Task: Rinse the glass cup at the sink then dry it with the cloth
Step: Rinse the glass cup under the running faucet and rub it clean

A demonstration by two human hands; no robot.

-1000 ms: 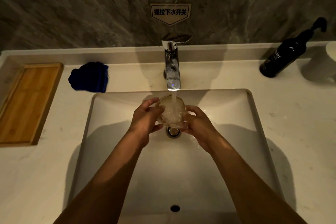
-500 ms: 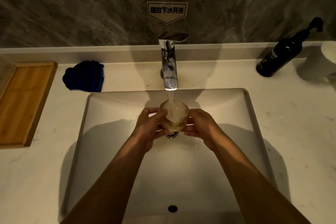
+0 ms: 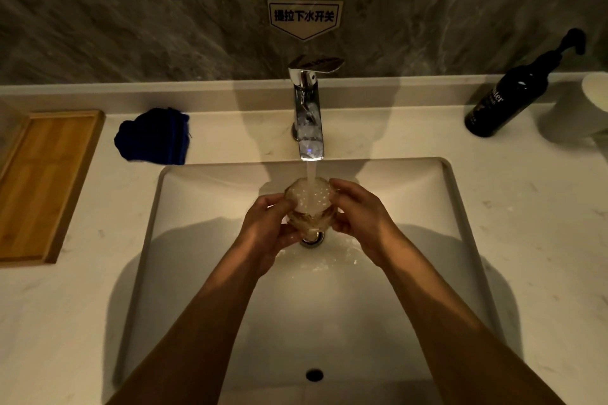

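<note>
Both hands, left (image 3: 269, 227) and right (image 3: 362, 217), clasp the cup (image 3: 309, 204) from either side under the tap (image 3: 307, 115) stream, above the sink (image 3: 204, 194) drain. Foaming water obscures the cup's interior. Cloth (image 3: 153, 136) lies on the counter, left.

Wooden tray (image 3: 46, 184) at the far left edge of my countertop (image 3: 533, 240), lying flat. Black pump bottle (image 3: 506, 102) toward the back right corner, leaning against the low backsplash ledge, white lettering on its side that I can't read in full. White cup-like vessel (image 3: 595, 92) just right of it, cut off by the frame. Sign (image 3: 304, 18) with Chinese characters on the dark marbled wall (image 3: 131, 10) ahead of me.
</note>
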